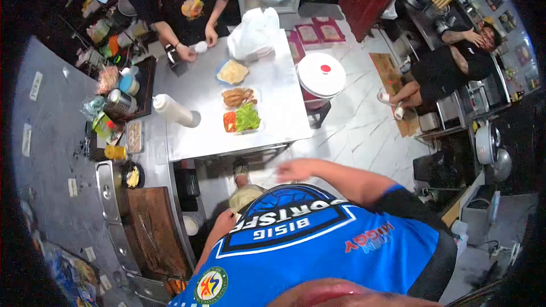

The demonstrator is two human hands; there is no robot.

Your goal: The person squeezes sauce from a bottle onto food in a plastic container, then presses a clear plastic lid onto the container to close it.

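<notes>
Green lettuce (pixel 248 117) beside fried food (pixel 238 98), right hand (pixel 294 170) apart

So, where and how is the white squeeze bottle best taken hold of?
Probably around the middle of the squeeze bottle, from the wearer's side: it appears upright, wider below its cap, with the lettuce to its right.

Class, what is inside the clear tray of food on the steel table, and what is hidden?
The tray holds browned pieces, red food and green leaves. They cover most of its base, so anything beneath them cannot be seen.
</notes>
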